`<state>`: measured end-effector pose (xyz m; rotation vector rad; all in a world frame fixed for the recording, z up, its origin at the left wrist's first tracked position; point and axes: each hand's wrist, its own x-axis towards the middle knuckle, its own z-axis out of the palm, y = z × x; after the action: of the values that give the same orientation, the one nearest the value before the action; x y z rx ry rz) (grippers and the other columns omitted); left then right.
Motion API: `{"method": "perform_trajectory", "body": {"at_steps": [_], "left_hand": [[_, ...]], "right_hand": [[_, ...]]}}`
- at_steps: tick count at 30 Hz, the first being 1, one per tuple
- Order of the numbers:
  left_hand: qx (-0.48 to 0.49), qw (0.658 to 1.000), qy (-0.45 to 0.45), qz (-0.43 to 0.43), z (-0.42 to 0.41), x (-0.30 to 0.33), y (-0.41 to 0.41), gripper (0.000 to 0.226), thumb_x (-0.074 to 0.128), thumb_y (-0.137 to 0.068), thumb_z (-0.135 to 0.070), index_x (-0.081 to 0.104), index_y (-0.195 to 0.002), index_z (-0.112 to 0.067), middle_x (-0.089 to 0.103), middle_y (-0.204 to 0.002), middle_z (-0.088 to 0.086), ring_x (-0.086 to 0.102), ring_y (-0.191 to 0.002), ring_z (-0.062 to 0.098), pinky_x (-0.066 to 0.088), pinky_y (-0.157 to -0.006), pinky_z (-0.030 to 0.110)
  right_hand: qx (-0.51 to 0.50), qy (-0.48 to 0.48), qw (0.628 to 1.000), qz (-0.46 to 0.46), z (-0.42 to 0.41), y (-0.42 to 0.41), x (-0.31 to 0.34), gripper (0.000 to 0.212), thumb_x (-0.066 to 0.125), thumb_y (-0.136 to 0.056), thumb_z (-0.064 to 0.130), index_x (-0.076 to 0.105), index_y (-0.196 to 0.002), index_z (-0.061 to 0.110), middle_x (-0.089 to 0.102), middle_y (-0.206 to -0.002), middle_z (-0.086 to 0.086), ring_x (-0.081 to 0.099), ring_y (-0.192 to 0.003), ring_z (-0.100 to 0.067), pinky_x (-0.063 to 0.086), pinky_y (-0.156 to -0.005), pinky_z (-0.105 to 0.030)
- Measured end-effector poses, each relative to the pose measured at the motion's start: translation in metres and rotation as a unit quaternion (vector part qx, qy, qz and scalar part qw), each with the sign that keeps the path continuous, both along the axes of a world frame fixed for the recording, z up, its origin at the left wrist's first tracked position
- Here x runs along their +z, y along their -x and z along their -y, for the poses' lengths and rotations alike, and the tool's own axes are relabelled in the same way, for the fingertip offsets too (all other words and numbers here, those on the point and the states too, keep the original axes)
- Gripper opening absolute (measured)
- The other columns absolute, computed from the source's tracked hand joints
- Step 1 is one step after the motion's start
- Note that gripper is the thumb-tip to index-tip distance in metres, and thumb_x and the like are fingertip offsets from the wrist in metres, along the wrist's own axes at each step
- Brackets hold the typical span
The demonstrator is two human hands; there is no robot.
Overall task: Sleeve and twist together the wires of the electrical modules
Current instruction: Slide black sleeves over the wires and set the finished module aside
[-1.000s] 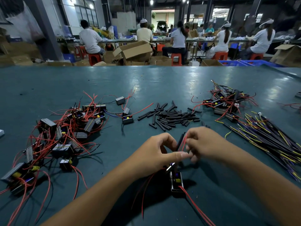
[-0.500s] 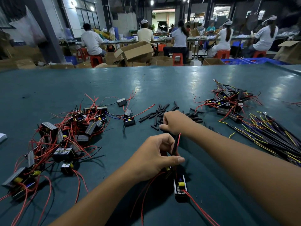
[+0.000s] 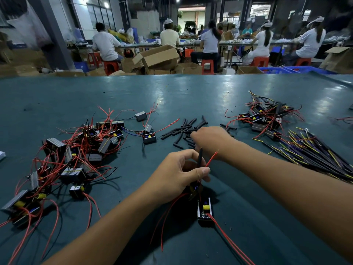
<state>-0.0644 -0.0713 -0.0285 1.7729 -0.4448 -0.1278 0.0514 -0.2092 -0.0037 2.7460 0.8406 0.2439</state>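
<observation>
Our left hand (image 3: 177,175) is pinching a module's wires (image 3: 205,163); our right hand (image 3: 208,137), fingers hidden, is reaching into the sleeves (image 3: 177,131). Most modules (image 3: 76,155) are awaiting sleeving.

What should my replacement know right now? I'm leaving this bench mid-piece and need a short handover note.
Left hand: pinches a black sleeved wire and a bare red wire upright; their module lies below on the table.
Right hand: over the loose black sleeves; whether it holds one is hidden.
Done: one wire appears sleeved.
Left: sleeve the red wire, twist the pair.
Unworked modules seem to lie left; another module pile far right.
</observation>
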Motion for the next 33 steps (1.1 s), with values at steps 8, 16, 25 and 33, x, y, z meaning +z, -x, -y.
{"method": "perform_trajectory", "body": {"at_steps": [8, 16, 25, 33], "left_hand": [[0.003, 1.0, -0.01, 0.015, -0.002, 0.0, 0.0, 0.006, 0.07, -0.093, -0.012, 0.065, -0.09, -0.013, 0.075, -0.082, 0.002, 0.063, -0.072, 0.005, 0.046, -0.068, 0.014], [0.002, 1.0, -0.023, 0.018, -0.004, 0.0, 0.001, 0.005, 0.07, -0.093, -0.014, 0.067, -0.092, -0.012, 0.076, -0.084, 0.002, 0.065, -0.074, 0.005, 0.047, -0.069, 0.014], [-0.004, 0.999, -0.022, 0.025, -0.002, -0.002, -0.002, 0.005, 0.071, -0.092, -0.013, 0.067, -0.09, -0.012, 0.075, -0.082, 0.0, 0.066, -0.077, 0.009, 0.05, -0.074, 0.019], [-0.001, 0.999, -0.03, 0.028, -0.003, -0.001, -0.002, 0.006, 0.071, -0.092, -0.015, 0.067, -0.093, -0.009, 0.076, -0.085, 0.002, 0.069, -0.081, 0.012, 0.053, -0.078, 0.024]], "right_hand": [[0.001, -0.634, 0.731, -0.253, 0.082, 0.054, 0.003, 0.011, 0.065, -0.091, 0.007, 0.067, -0.102, 0.005, 0.065, -0.069, -0.001, 0.055, -0.056, -0.012, 0.046, -0.051, -0.021], [-0.016, -0.804, 0.494, -0.331, 0.09, 0.082, -0.005, 0.016, 0.066, -0.078, 0.014, 0.062, -0.089, 0.005, 0.058, -0.073, -0.007, 0.059, -0.062, -0.01, 0.052, -0.055, -0.017], [0.002, -0.808, 0.502, -0.309, 0.081, 0.085, -0.01, 0.018, 0.066, -0.078, 0.014, 0.062, -0.09, 0.001, 0.062, -0.071, -0.006, 0.06, -0.064, -0.012, 0.051, -0.057, -0.018], [0.001, -0.807, 0.494, -0.323, 0.079, 0.086, -0.011, 0.019, 0.068, -0.077, 0.014, 0.064, -0.091, 0.002, 0.063, -0.073, -0.008, 0.062, -0.066, -0.012, 0.053, -0.058, -0.017]]}}
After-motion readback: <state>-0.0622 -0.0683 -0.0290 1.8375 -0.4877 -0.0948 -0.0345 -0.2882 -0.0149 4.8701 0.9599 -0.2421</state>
